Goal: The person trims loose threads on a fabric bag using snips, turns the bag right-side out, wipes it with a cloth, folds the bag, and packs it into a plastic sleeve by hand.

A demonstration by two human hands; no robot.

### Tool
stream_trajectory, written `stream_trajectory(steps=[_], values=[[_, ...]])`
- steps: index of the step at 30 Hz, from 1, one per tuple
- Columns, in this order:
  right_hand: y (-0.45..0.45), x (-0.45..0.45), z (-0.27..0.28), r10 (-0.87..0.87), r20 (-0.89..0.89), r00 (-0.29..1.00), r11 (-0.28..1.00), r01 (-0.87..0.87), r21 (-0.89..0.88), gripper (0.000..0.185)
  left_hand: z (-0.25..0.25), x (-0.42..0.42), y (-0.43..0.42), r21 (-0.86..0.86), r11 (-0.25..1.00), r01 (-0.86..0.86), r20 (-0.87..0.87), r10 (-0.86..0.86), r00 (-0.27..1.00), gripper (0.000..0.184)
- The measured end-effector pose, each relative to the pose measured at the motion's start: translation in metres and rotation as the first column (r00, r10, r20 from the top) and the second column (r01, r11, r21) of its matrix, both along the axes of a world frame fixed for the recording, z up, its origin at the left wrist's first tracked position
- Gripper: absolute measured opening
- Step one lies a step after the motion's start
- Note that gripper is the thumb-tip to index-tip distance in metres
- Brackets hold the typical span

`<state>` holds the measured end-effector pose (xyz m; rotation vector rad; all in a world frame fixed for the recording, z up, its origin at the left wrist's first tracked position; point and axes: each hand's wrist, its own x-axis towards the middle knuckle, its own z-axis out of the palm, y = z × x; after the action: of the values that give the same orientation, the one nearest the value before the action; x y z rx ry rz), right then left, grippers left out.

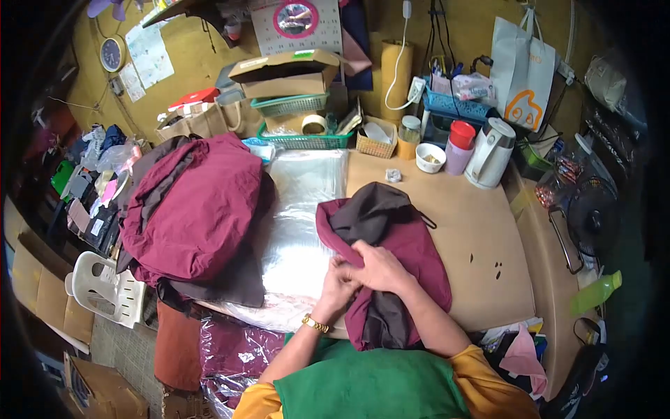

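Note:
A maroon garment with dark brown parts lies on the brown table covering in front of me. My left hand, with a gold watch at the wrist, is closed at the garment's left edge. Touching it, my right hand has its fingers bent on the maroon cloth. Both hands pinch the edge, but the exact fold between the fingertips is hidden. To the left is a pile of maroon and dark garments, beside a stack of clear plastic bags.
Along the back stand green baskets, a jar, a white bowl, red and purple cups and a white kettle. A white plastic chair is at the left, a green bottle at the right.

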<state>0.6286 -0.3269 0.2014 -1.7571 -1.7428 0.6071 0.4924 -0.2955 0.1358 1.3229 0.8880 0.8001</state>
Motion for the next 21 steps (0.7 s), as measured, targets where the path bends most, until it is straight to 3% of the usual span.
stream_trajectory(steps=[1,2,3,4,6,7,8,9,10,11,12,13,14,16,17,18,19,20,21], values=[[0.001,-0.002,0.005,0.103,0.154,0.983,0.992,-0.089,-0.095,0.052,-0.028,0.004,0.007,0.345,0.938,-0.038,0.02,0.033,0.999,0.033],[0.007,-0.005,-0.007,0.18,0.188,0.965,0.98,-0.16,-0.116,0.043,-0.045,0.004,0.009,0.643,0.763,-0.072,0.045,0.057,0.997,0.029],[0.01,-0.012,-0.004,0.112,0.173,0.978,0.992,-0.099,-0.084,0.039,-0.042,-0.01,0.011,0.413,0.899,0.144,-0.151,-0.089,0.984,0.019],[0.014,-0.016,0.003,0.044,0.158,0.986,0.998,-0.036,-0.053,0.035,-0.022,-0.015,0.008,0.416,0.898,0.143,-0.152,-0.086,0.985,0.019],[0.017,-0.011,0.028,0.02,-0.127,0.992,0.997,-0.01,0.083,0.035,0.017,-0.019,0.009,-0.095,0.986,0.136,0.077,-0.129,0.989,0.021],[0.022,-0.005,0.032,-0.032,-0.162,0.986,0.951,0.08,0.3,0.04,0.023,-0.028,0.027,-0.005,0.991,0.134,-0.072,-0.134,0.988,0.018],[0.017,0.001,0.057,-0.086,-0.22,0.972,0.904,0.169,0.392,0.045,0.048,-0.035,0.032,0.192,0.981,-0.009,0.126,-0.016,0.992,0.018],[0.016,0.011,0.07,-0.057,-0.324,0.944,0.856,0.213,0.471,0.048,0.089,-0.052,0.043,0.245,0.969,-0.018,0.109,-0.01,0.994,0.018],[0.007,0.019,0.083,-0.168,-0.391,0.905,0.827,0.345,0.444,0.05,0.122,-0.066,0.054,0.472,0.879,-0.074,0.217,-0.035,0.976,0.018],[-0.002,0.031,0.102,-0.094,-0.545,0.833,0.786,0.398,0.473,0.048,0.151,-0.078,0.065,0.58,0.785,-0.218,0.327,0.02,0.945,0.018],[-0.008,0.052,0.109,-0.009,-0.652,0.758,0.768,0.423,0.482,0.038,0.186,-0.081,0.055,0.472,0.778,-0.415,0.422,0.215,0.881,0.018],[-0.011,0.055,0.12,0.13,-0.789,0.601,0.714,0.495,0.495,0.027,0.21,-0.09,0.055,0.394,0.807,-0.439,0.559,0.169,0.812,0.017],[-0.019,0.076,0.114,0.092,-0.778,0.622,0.704,0.512,0.493,0.026,0.233,-0.097,0.056,0.317,0.838,-0.444,0.683,0.123,0.72,0.017],[-0.031,0.114,0.09,-0.15,-0.617,0.772,0.802,0.46,0.381,0.02,0.284,-0.094,0.046,0.288,0.86,-0.422,0.744,0.077,0.664,0.014],[-0.04,0.109,0.089,-0.395,-0.27,0.878,0.742,0.478,0.47,0.023,0.285,-0.083,0.043,0.36,0.764,-0.535,0.735,0.12,0.668,0.015],[-0.048,0.1,0.087,-0.597,0.11,0.794,0.698,0.448,0.558,0.03,0.28,-0.079,0.056,0.303,0.8,-0.518,0.686,0.194,0.701,0.016],[-0.05,0.091,0.085,-0.522,-0.024,0.853,0.712,0.451,0.538,0.055,0.275,-0.075,0.069,0.243,0.831,-0.5,0.628,0.258,0.734,0.019],[-0.055,0.074,0.089,-0.317,-0.305,0.898,0.814,0.422,0.4,0.077,0.26,-0.069,0.077,0.205,0.858,-0.47,0.568,0.287,0.772,0.019],[-0.047,0.062,0.075,-0.05,-0.486,0.873,0.822,0.312,0.477,0.08,0.235,-0.058,0.078,0.188,0.899,-0.395,0.503,0.258,0.825,0.02]])
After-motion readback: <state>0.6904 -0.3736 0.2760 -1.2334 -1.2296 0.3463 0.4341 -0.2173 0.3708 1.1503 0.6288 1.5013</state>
